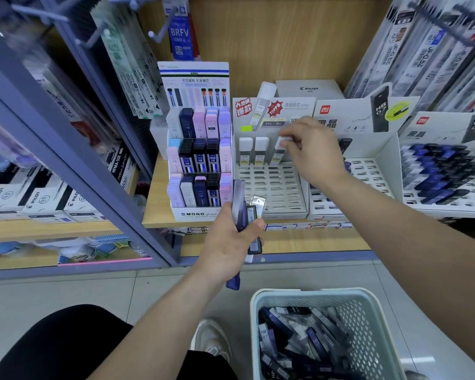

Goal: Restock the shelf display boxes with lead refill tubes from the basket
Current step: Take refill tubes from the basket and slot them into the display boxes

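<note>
R hand (316, 154) at approx 1 o'clock of view: fingers curled, thumb + fingertips pinching the white cap of a tube (278, 153). That tube stands slightly tilted in the back row of the slotted box (272, 187), 3rd from left. Two upright white-capped tubes (245, 152) sit just beside it at its 9 o'clock.

L hand (229, 242) is near centre, at 7 o'clock of the slotted box. It grips a bunch (240, 200) of purple, black + clear tubes, ends sticking out toward 12 and 6. The bunch is held in front of the shelf (155, 212) edge; contact w/ any box can't be told.

Basket (310, 292) is at 5 o'clock on the floor, w/ a loose pile (299, 338) of dark blue, black + grey tubes inside, some marked HB 0.7.

MONO box (198, 214), at 9 o'clock of the slotted box, has 3 tiers of pastel + dark tubes. Deli box (368, 174) at 3 o'clock is partly hidden by the R forearm. A 2nd deli box (447, 204), further toward 3, holds heaped blue/black tubes. Shoe (211, 341) is at 6 o'clock.
</note>
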`<act>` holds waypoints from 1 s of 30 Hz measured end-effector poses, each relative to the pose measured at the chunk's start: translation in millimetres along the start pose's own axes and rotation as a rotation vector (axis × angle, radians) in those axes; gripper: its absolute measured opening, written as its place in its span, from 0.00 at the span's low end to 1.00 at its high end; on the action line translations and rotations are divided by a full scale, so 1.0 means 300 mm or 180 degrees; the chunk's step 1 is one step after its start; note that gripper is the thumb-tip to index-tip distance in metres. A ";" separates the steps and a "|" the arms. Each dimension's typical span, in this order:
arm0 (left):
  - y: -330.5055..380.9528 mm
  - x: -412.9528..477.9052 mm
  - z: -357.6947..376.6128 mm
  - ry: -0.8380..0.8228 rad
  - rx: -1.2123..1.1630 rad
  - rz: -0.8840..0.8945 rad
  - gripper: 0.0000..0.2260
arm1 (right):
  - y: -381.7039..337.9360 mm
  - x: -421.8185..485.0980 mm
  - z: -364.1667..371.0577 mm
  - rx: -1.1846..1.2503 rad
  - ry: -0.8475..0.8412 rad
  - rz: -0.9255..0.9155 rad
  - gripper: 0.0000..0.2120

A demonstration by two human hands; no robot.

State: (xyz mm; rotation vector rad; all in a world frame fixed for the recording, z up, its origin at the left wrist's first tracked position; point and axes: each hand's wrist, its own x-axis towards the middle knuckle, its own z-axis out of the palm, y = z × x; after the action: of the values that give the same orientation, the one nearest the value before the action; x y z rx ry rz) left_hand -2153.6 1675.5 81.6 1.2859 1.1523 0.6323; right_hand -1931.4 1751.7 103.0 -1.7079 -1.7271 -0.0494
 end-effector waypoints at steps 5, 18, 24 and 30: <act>-0.008 0.005 -0.004 -0.0067 -0.0110 -0.0054 0.13 | -0.003 0.004 0.004 -0.0097 0.0167 -0.0009 0.05; 0.010 -0.002 -0.005 -0.0150 -0.0108 0.0000 0.09 | -0.092 -0.104 -0.067 0.0387 -0.0191 0.0355 0.10; 0.039 -0.017 0.025 -0.0134 0.0031 0.0054 0.14 | -0.190 -0.243 -0.120 0.1832 -0.1704 0.1394 0.11; 0.056 -0.021 0.044 -0.0218 -0.0105 0.0154 0.12 | -0.175 -0.257 -0.165 0.2419 -0.1553 0.1821 0.10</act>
State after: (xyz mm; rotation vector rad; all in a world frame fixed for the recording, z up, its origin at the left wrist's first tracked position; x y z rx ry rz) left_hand -2140.0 1668.4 98.1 1.3010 1.0535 0.6355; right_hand -1965.1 1654.0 125.4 -1.5941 -1.2249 1.2033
